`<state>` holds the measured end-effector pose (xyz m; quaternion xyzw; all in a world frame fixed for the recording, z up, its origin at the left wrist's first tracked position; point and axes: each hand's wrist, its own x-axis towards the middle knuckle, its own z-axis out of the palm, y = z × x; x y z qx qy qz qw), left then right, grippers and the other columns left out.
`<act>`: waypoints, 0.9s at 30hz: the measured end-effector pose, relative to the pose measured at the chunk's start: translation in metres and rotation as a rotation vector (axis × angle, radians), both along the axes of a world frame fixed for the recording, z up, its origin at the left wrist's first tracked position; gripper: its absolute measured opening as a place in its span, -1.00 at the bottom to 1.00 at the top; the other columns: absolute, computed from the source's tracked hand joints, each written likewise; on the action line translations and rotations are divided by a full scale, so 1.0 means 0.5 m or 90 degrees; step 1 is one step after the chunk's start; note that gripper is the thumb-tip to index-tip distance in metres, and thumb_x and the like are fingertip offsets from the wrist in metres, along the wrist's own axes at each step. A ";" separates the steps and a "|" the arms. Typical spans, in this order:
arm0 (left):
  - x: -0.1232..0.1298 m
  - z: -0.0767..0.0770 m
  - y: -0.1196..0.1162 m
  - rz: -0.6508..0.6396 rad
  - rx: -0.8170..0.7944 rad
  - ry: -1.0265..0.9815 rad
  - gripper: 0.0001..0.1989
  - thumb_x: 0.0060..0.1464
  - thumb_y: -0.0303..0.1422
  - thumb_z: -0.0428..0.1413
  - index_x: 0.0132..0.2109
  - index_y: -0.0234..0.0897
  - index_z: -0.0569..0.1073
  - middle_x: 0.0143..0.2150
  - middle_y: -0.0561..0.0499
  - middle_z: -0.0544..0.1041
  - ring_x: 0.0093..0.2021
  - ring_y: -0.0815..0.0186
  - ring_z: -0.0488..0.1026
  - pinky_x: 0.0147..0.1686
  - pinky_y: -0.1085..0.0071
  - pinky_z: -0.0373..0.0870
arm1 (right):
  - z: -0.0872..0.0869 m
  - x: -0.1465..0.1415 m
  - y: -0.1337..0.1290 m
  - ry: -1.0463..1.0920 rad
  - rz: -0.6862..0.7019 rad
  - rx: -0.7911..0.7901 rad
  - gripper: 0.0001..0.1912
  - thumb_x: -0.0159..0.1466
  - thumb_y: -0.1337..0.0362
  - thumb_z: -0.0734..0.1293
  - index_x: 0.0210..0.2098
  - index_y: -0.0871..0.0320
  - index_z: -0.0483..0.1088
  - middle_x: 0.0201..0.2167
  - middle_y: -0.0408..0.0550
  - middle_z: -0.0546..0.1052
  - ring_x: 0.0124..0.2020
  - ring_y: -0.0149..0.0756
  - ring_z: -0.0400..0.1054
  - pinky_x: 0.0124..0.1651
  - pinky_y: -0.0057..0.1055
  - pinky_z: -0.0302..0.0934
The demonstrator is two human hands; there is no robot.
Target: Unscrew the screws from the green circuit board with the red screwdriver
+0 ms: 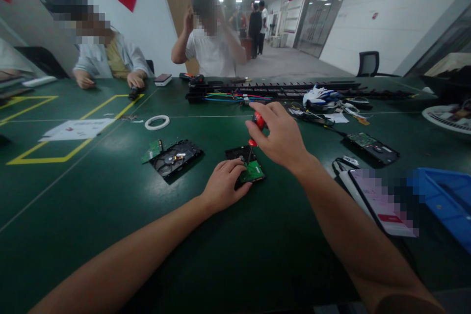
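Note:
In the head view my right hand (280, 136) is closed around the red and black handle of a screwdriver (259, 120). The screwdriver's shaft points down at a hard drive (259, 176) with a green circuit board (252, 171). My left hand (225, 182) rests on the left side of that drive, with its fingers on the top and the thumb at the near edge. An opened hard drive (175, 159) lies to the left, beside a loose green board (150, 152).
A third drive (371, 149), a phone (382, 203) and a blue tray (447, 201) lie to the right. White-and-blue gloves (319, 96), cables and black strips (287, 89) line the back. A white ring (157, 122) lies left. Two people are across the table.

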<state>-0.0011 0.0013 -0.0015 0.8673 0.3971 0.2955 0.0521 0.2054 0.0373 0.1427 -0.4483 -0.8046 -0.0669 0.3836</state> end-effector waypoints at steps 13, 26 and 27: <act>0.002 0.002 -0.001 0.001 -0.006 0.000 -0.65 0.29 -0.20 0.28 0.14 -0.19 0.51 0.28 -0.18 0.54 0.29 -0.03 0.50 0.33 -0.08 0.42 | -0.003 -0.001 0.004 0.019 0.009 -0.007 -0.59 0.46 0.15 0.29 0.24 0.13 0.44 0.06 0.19 0.54 0.01 0.07 0.48 0.09 0.04 0.42; 0.002 0.004 0.000 0.001 -0.014 0.001 -0.65 0.30 -0.18 0.27 0.15 -0.18 0.51 0.28 -0.17 0.54 0.31 -0.03 0.49 0.35 -0.09 0.40 | -0.009 -0.002 0.006 0.040 -0.002 0.010 -0.61 0.41 0.02 0.41 0.13 0.06 0.46 0.00 0.11 0.54 -0.05 0.03 0.47 0.05 0.02 0.43; 0.003 0.004 0.000 0.001 -0.015 -0.001 -0.65 0.29 -0.19 0.27 0.15 -0.17 0.51 0.28 -0.17 0.54 0.31 -0.03 0.49 0.35 -0.10 0.40 | -0.008 -0.003 0.005 0.041 0.003 0.010 -0.61 0.43 0.06 0.37 0.17 0.07 0.45 0.03 0.13 0.54 -0.02 0.04 0.47 0.07 0.02 0.43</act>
